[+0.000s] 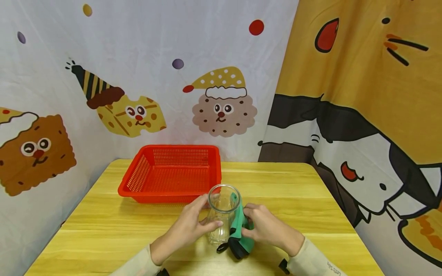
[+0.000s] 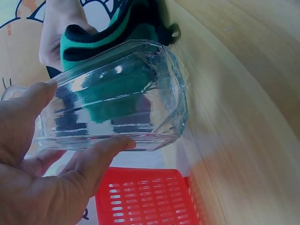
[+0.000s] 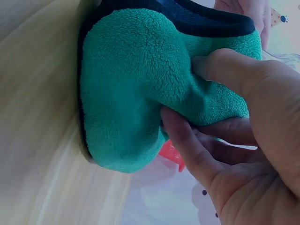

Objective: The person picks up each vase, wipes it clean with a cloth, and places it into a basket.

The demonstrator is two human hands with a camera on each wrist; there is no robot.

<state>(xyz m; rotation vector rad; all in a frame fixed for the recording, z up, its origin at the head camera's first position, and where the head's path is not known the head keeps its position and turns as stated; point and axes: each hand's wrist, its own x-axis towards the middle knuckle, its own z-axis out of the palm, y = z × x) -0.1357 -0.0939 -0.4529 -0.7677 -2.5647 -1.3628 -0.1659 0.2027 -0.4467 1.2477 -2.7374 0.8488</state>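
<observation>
A clear glass jar (image 1: 221, 226), round at the mouth and faceted toward its base, is upright or nearly so. My left hand (image 1: 188, 224) grips its side, thumb and fingers spread around the glass (image 2: 112, 101). Whether its base touches the table I cannot tell. Just to its right is a folded green fleece cloth (image 1: 246, 239) with black edging and a small black loop (image 1: 222, 248). My right hand (image 1: 267, 226) pinches that cloth between thumb and fingers, bunching the fleece (image 3: 133, 84) in the right wrist view. Through the glass, green shows in the left wrist view.
Behind the left hand stands a red perforated plastic basket (image 1: 179, 197) with nothing visible inside. The wooden table (image 1: 283, 184) reaches back to a hanging printed cloth backdrop (image 1: 145, 34), with a yellow one (image 1: 362, 73) on the right.
</observation>
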